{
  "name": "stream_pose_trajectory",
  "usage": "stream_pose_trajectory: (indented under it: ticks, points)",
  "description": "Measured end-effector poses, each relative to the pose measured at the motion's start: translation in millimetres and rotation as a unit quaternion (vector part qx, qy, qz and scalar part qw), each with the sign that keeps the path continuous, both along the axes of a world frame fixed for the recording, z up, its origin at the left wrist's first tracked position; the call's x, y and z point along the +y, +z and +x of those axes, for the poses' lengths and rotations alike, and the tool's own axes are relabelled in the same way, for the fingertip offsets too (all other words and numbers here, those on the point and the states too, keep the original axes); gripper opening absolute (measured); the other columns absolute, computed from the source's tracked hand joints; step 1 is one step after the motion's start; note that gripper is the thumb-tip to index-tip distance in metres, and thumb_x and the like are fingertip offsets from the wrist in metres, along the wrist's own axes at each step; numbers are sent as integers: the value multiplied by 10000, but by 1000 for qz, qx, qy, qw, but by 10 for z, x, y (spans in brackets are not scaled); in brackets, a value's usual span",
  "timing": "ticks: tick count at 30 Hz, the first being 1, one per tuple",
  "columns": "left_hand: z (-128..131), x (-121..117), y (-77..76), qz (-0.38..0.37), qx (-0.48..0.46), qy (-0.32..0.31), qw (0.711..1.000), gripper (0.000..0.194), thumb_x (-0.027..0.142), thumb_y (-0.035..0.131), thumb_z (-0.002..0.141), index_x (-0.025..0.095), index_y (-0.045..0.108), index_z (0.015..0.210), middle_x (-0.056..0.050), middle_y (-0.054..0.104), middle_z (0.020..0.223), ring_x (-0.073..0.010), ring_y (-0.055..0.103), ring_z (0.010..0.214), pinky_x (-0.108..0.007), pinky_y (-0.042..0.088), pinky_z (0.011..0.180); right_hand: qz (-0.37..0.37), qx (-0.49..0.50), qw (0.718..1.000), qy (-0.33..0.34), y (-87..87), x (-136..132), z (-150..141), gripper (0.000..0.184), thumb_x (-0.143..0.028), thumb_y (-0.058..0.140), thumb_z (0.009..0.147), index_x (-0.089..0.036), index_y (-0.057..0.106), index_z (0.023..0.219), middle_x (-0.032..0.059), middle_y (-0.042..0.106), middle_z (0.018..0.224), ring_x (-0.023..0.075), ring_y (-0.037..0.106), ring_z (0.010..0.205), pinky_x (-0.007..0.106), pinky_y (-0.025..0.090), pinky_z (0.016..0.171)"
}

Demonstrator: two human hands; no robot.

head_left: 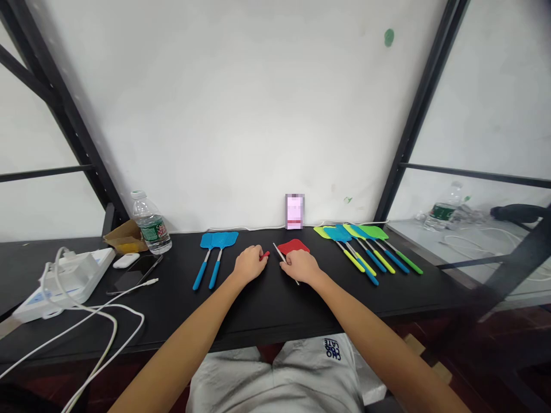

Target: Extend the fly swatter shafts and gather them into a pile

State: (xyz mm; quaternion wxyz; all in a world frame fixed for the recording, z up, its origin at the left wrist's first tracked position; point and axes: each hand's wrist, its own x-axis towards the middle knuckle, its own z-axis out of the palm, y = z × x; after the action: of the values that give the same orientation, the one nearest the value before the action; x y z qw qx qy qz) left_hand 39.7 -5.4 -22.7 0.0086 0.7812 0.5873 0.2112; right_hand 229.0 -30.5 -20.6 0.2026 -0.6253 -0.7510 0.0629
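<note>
Red fly swatter head (293, 246) lies flat on the black table (258, 310), just beyond the hands. Left hand (248, 264) curls closed around a small red grip (264, 256); right hand (302, 267) curls over a thin silver rod (278, 251). Two blue swatters (217, 246) lie left, a row of green, yellow and blue swatters (359, 231) right.
</note>
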Motion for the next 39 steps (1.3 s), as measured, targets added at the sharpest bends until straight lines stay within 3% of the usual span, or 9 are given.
stream_pose_trajectory:
  ticks: [4,7,11,16,29,36,39]
  points:
    - [-5,10,-12,0,-39,-6,999,170,344,521,839,195,543,762,-58,610,860,-185,566,794,-269,372,644,13,82,996,17,6,23,36,346,-410,566,808,-189,528,545,35,591,614,144,530,583,251,306,528]
    - [10,-5,-12,20,-104,-69,992,183,331,472,873,190,538,776,-51,605,818,-171,558,762,-272,388,672,45,195,980,25,21,69,80,382,-444,516,833,-189,490,550,12,560,569,128,515,556,237,324,525]
    - [50,-68,14,20,-190,-168,967,178,340,432,899,197,530,856,-24,604,767,-150,546,689,-255,390,635,38,392,919,11,54,133,145,321,-462,500,826,-189,511,658,2,583,564,104,489,454,218,336,464]
    - [73,-138,53,-13,-228,-206,951,147,331,463,880,200,525,857,-4,598,730,-133,537,648,-237,394,611,7,547,837,-8,81,174,190,239,-414,537,793,-177,507,774,42,662,661,84,467,354,202,288,358]
    - [79,-169,46,-61,-257,-232,936,139,327,438,881,203,501,873,4,606,740,-118,545,631,-240,436,612,-9,592,806,23,140,123,148,236,-389,592,778,-168,512,793,52,674,632,91,493,341,183,258,317]
    - [108,-152,-7,-99,-315,-250,910,198,383,421,894,195,483,882,17,584,726,-85,505,530,-228,419,553,-57,556,819,131,157,23,72,336,-482,636,760,-162,569,834,44,681,680,80,494,357,181,245,324]
    - [106,-137,-18,-95,-321,-235,912,203,384,429,886,189,490,884,18,568,710,-86,491,543,-225,407,552,-5,581,809,87,169,46,97,401,-563,574,787,-163,579,800,26,645,612,76,462,341,192,249,317]
